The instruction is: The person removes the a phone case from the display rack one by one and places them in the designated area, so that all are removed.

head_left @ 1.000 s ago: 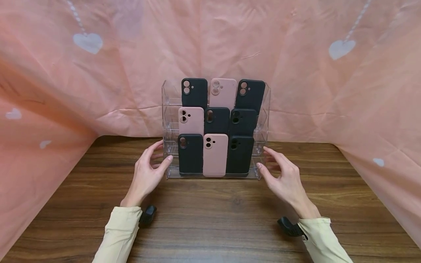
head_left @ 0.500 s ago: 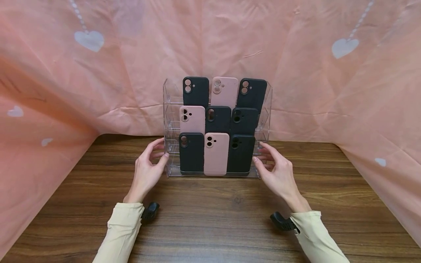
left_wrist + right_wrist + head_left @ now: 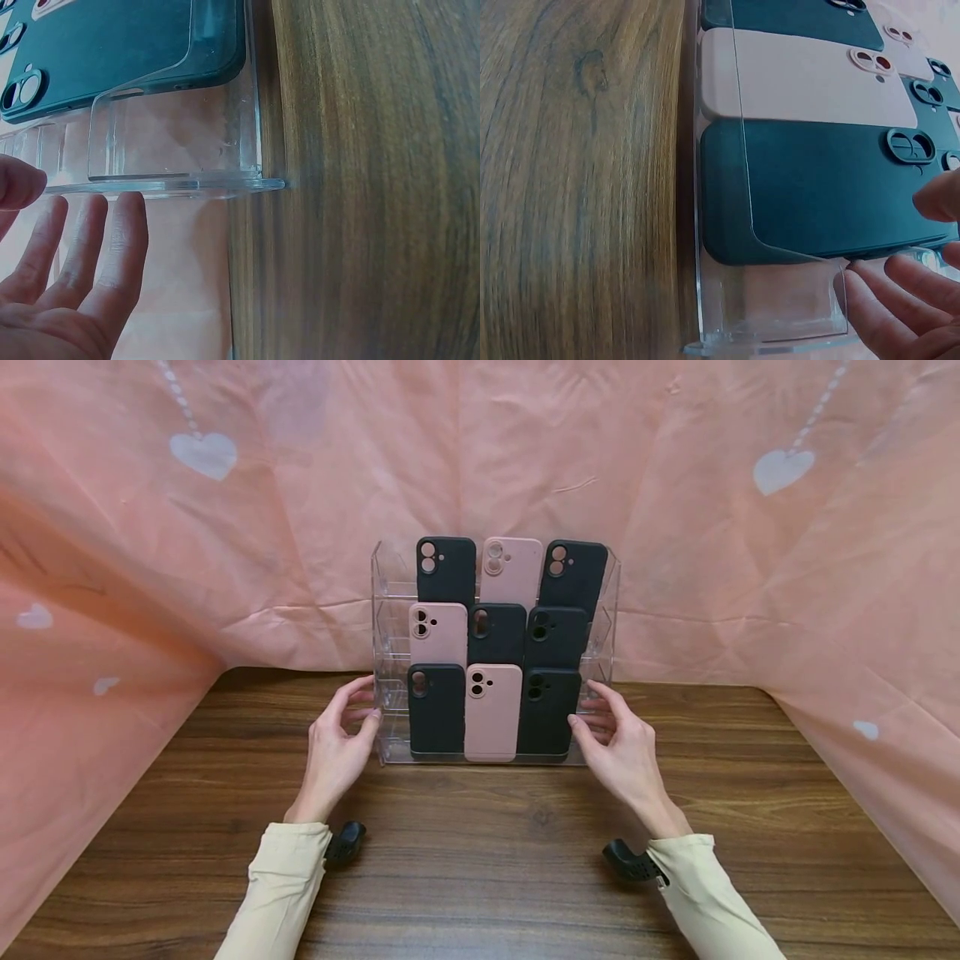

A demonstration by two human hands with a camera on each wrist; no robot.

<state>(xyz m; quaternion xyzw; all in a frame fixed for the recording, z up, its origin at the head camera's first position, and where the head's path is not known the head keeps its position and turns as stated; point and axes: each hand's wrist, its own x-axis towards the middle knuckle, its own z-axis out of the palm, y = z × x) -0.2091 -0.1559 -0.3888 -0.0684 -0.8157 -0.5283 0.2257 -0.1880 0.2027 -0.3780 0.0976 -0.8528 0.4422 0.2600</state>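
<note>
A pink cloth rises behind and along both sides of a wood-grained tabletop, on which a clear stepped rack stands near the back. From pale sleeves reach the person's two hands, one at either end of the rack. The left hand is loosely spread with gently bent fingers, its tips at the outside of the rack's left wall, its grasp empty. The right hand is also relaxed and part open; its thumb is near the edge of the front right dark case, the fingers below that edge, and whether they touch cannot be told. Nine phone cases stand in the rack in three rows: at the back a dark one, a pink one and another dark one leaning right; in the middle pink, dark, dark; in front dark, pink, dark. White hearts mark the cloth, and a small black device sits at each wrist.
</note>
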